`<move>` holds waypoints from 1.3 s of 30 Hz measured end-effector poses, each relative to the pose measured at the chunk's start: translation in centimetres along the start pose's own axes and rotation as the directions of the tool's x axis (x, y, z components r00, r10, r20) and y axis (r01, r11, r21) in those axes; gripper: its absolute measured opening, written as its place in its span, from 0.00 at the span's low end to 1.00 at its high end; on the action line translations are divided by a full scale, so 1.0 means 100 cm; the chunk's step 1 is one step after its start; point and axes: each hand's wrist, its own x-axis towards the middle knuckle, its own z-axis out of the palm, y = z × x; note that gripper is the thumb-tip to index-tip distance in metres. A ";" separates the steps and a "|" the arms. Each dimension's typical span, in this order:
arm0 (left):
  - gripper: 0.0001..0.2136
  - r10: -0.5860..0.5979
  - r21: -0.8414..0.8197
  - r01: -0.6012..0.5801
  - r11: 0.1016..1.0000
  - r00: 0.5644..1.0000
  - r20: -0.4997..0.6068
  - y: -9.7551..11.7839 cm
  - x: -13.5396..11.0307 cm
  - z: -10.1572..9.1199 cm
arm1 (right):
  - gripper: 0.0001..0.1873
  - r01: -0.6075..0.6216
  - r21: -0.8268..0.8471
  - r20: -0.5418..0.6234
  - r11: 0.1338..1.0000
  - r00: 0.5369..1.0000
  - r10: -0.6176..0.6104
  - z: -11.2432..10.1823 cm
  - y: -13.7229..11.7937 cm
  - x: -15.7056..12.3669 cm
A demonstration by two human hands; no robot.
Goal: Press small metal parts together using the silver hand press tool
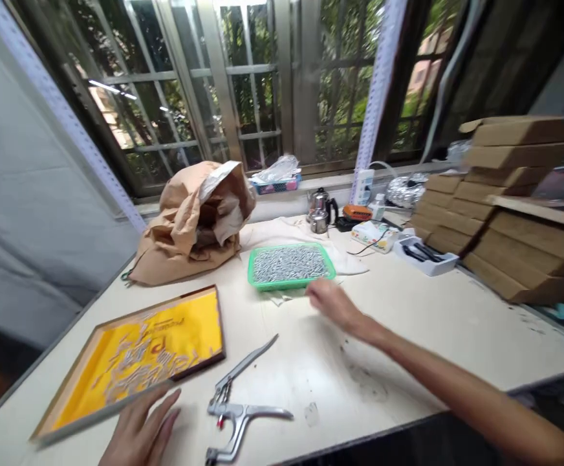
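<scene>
My right hand (334,304) is at the front right corner of a green plastic basket (257,285) full of small silvery metal pieces (289,262). Its fingers are curled together and slightly blurred; whatever they may hold is hidden. My left hand (141,427) is open, fingers stretched out, by the near edge of a shallow tray (221,327) with a yellow lining. Scattered over that lining are many small slender pieces (139,359). Between the hands, silver snap-fastener-style pliers (238,414) lie on the table with their handles spread apart.
A large crumpled brown paper bag (180,226) stands at the back left of the white table (408,330). Stacked cardboard boxes (519,220) rise at the right, beside a white tray (430,266) of black items. A metal pot (319,207) stands below the barred window.
</scene>
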 end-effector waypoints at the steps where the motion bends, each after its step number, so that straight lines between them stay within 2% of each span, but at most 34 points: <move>1: 0.15 -0.053 -0.001 0.053 0.999 0.999 0.010 0.004 0.005 -0.006 | 0.11 0.016 0.015 -0.093 1.000 0.996 -0.014 -0.013 0.004 0.018; 2: 0.15 -0.105 -0.001 0.105 0.994 0.994 0.020 0.006 0.011 -0.011 | 0.11 0.021 0.022 -0.189 1.000 0.982 -0.017 -0.025 0.008 0.036; 4: 0.16 -0.200 0.018 0.200 0.980 0.980 0.022 0.004 0.021 -0.014 | 0.11 0.041 0.013 -0.300 0.999 0.953 -0.036 -0.040 0.011 0.068; 6: 0.16 -0.290 0.043 0.288 0.957 0.955 0.065 -0.002 0.030 -0.011 | 0.16 0.078 0.010 -0.307 0.997 0.949 -0.071 -0.040 0.005 0.080; 8: 0.14 -0.350 0.068 0.344 0.936 0.928 0.129 -0.008 0.037 -0.005 | 0.18 0.184 0.040 -0.220 0.982 0.961 -0.171 -0.028 -0.012 0.069; 11: 0.11 -0.345 0.070 0.339 0.938 0.898 0.273 -0.011 0.055 0.005 | 0.16 0.319 0.194 0.000 0.928 0.946 -0.325 0.004 -0.050 0.022; 13: 0.10 -0.274 0.060 0.274 0.960 0.872 0.406 -0.010 0.073 0.010 | 0.16 0.306 0.308 0.148 0.901 0.920 -0.363 0.025 -0.075 -0.014; 15: 0.11 -0.174 0.050 0.175 0.983 0.824 0.539 -0.009 0.091 0.013 | 0.15 0.258 0.381 0.290 0.888 0.879 -0.379 0.038 -0.096 -0.042; 17: 0.11 -0.079 0.025 0.081 0.996 0.775 0.627 -0.010 0.105 0.014 | 0.15 0.210 0.406 0.402 0.890 0.833 -0.380 0.042 -0.112 -0.060; 19: 0.12 -0.006 -0.016 0.021 1.000 0.753 0.658 -0.013 0.112 0.015 | 0.13 0.192 0.389 0.488 0.901 0.787 -0.378 0.038 -0.125 -0.069; 22: 0.13 0.053 -0.069 -0.011 0.998 0.756 0.653 -0.024 0.111 0.022 | 0.10 0.237 0.328 0.553 0.915 0.737 -0.389 0.031 -0.137 -0.073; 24: 0.13 0.058 -0.095 0.003 0.995 0.766 0.640 -0.033 0.108 0.029 | 0.09 0.281 0.291 0.549 0.914 0.733 -0.401 0.030 -0.140 -0.072; 27: 0.14 -0.012 -0.120 0.093 0.988 0.834 0.552 -0.034 0.107 0.031 | 0.08 0.314 0.243 0.541 0.918 0.742 -0.397 0.035 -0.140 -0.072; 30: 0.13 -0.139 -0.149 0.217 0.965 0.900 0.413 -0.017 0.105 0.017 | 0.07 0.321 0.218 0.523 0.922 0.759 -0.388 0.039 -0.139 -0.073; 32: 0.14 -0.205 -0.160 0.283 0.946 0.902 0.379 0.000 0.097 0.004 | 0.07 0.324 0.225 0.495 0.919 0.774 -0.395 0.039 -0.139 -0.073; 35: 0.13 -0.244 -0.169 0.336 0.927 0.879 0.411 0.019 0.070 -0.007 | 0.07 0.330 0.242 0.481 0.912 0.776 -0.409 0.036 -0.139 -0.073; 39: 0.11 -0.249 -0.049 0.302 0.952 0.858 0.449 0.028 0.025 -0.007 | 0.08 0.339 0.229 0.489 0.912 0.770 -0.409 0.032 -0.141 -0.073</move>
